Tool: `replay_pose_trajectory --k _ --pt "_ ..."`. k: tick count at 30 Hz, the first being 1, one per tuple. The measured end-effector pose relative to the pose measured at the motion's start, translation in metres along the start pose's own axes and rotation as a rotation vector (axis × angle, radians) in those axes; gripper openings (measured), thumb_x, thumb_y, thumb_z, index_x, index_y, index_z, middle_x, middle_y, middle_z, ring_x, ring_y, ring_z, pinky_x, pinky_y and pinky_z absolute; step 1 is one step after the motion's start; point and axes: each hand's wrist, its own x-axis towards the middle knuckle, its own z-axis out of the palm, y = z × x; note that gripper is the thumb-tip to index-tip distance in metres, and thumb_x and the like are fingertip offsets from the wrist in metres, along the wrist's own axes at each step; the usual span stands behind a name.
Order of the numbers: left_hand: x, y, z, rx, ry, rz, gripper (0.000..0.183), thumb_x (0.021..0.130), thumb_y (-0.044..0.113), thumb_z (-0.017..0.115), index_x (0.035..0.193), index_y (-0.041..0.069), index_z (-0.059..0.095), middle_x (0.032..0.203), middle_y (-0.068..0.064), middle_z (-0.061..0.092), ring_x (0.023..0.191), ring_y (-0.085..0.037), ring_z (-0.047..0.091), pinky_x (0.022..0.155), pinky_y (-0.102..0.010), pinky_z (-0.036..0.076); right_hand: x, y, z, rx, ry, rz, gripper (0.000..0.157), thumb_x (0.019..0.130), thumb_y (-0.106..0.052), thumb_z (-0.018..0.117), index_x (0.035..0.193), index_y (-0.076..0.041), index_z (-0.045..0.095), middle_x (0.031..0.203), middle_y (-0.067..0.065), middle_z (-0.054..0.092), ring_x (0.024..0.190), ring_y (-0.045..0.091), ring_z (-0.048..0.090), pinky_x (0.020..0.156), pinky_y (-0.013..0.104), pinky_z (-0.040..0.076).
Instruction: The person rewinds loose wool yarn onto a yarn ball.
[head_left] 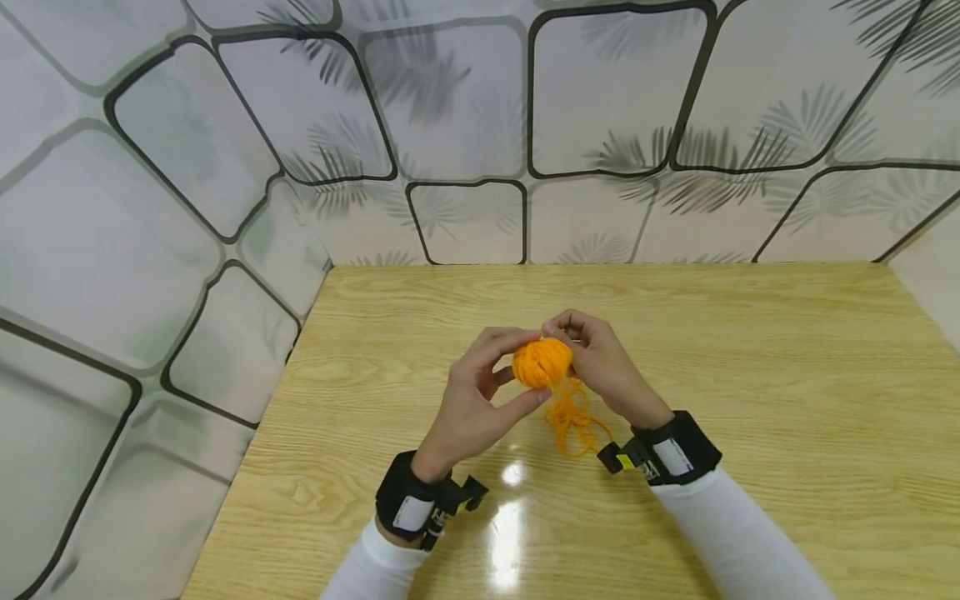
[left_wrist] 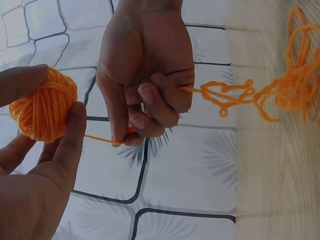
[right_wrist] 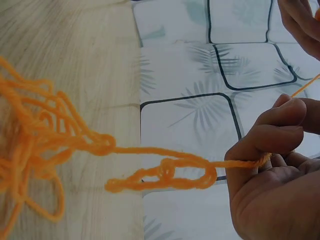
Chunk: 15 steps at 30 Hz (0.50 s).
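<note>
Nearest of all came two white sleeves [head_left: 750, 533], one either side and well short of the yarn ball [head_left: 542, 362], then two black wrist straps [head_left: 678, 450], each with one white label facing up. Two patches of glare [head_left: 506, 546] gleamed from the tabletop on the ball's near side. And here were both hands, two of them at work! The left hand [head_left: 468, 408] came in from the ball's left, thumb and fingers curved round it, gripping it clear of the table. The right hand [head_left: 611, 367], just right of the ball, had its fingers curled in, fingertips together, pinching a single strand [left_wrist: 102, 139] drawn straight from the ball. One loose tangle [left_wrist: 300, 92] of orange loops showed below and right of the ball; whether it touched the wood, I couldn't tell. Beyond the ball ran one pale wooden table [head_left: 787, 375], and farthest, behind it, stood the wall [head_left: 600, 92], dark-lined panels and grey fronds.
</note>
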Motion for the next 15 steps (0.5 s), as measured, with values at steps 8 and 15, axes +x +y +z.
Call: replay_pose_trajectory --k 8,15 --pt "0.002 0.000 -0.003 0.066 0.102 -0.048 0.053 0.086 -0.014 0.073 0.136 -0.005 0.058 0.135 -0.019 0.051 0.121 -0.028 0.055 0.098 -0.042 0.055 -0.009 0.008 0.006 -0.135 -0.044 -0.117 0.012 0.105 -0.005 0.053 0.108 0.004 0.061 0.078 0.015 0.056 0.057 0.016 0.047 0.050 0.025 0.042" --pt "0.005 -0.003 -0.005 0.122 0.130 -0.067 0.053 0.090 -0.009 0.071 0.140 -0.002 0.056 0.134 -0.016 0.057 0.120 -0.026 0.056 0.099 -0.042 0.054 -0.025 0.003 0.014 -0.329 -0.079 -0.198 0.008 0.104 -0.009 0.058 0.102 -0.005 0.064 0.077 0.009 0.058 0.058 0.015 0.048 0.050 0.024 0.041"
